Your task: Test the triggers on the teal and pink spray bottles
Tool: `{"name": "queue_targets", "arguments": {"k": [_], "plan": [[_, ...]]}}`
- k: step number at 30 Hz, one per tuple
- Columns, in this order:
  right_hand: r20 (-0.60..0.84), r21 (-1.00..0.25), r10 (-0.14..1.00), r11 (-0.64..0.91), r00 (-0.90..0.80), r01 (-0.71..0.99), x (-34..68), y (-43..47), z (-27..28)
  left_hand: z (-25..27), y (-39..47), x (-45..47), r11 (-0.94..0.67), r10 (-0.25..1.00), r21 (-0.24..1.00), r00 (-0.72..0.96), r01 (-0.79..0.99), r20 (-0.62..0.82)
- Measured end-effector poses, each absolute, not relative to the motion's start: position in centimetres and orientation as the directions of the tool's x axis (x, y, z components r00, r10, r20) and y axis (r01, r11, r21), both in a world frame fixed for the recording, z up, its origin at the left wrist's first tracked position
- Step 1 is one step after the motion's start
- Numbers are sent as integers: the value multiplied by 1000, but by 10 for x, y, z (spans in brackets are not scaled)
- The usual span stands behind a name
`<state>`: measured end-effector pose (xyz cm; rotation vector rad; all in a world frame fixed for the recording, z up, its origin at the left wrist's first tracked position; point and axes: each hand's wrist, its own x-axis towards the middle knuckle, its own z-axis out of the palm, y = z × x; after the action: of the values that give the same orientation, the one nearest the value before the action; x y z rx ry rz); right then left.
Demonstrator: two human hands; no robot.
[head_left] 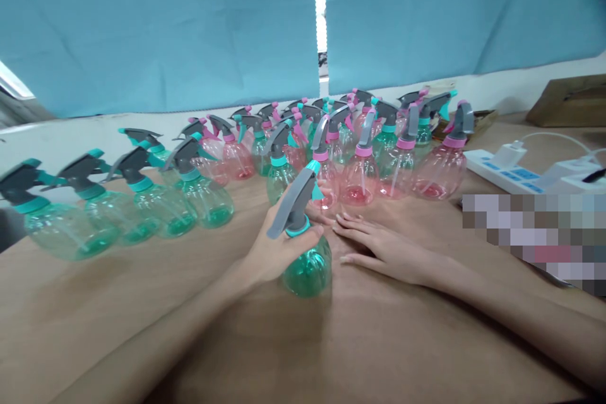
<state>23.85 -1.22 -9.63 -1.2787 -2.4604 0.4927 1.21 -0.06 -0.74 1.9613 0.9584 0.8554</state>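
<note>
So we've got a wooden-looking table [95, 328] up against a white wall with a blue curtain [189, 25] over it. Our left hand [269, 252] is wrapped around the neck of a green spray bottle [307, 274], thumb across the front, right in the middle of the near side of the table. Our right hand [386, 246] holds nothing, fingers stretched out and, it seems, resting on the tabletop just beside the bottle.

Progress-wise, the one we're gripping already has its grey sprayer head [288, 202] and teal collar on, so we'd call it assembled by the look of it. The nearer bottles around it have heads on too. Can't tell if anything's left to do, and the back ones overlap too much to check.

Its long axis is close to upright, leaning a bit left; the teal nozzle points up and away from us, slightly right, with the grey lever angling down toward us.

Further out: green bottles [165, 208] to the left, pink bottles [360, 177] just ahead, a mixed crowd behind, and a power strip [502, 170] off right.
</note>
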Motion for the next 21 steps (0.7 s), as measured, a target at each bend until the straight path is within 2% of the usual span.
{"name": "queue_targets", "arguments": {"k": [11, 21], "plan": [[149, -455, 829, 542, -539, 706, 240, -12, -100, -5, -2, 15, -285, 893, 902, 432, 324, 127], [109, -454, 837, 522, -536, 722, 238, -13, -93, -10, -6, 14, -240, 915, 928, 385, 285, 118]]}}
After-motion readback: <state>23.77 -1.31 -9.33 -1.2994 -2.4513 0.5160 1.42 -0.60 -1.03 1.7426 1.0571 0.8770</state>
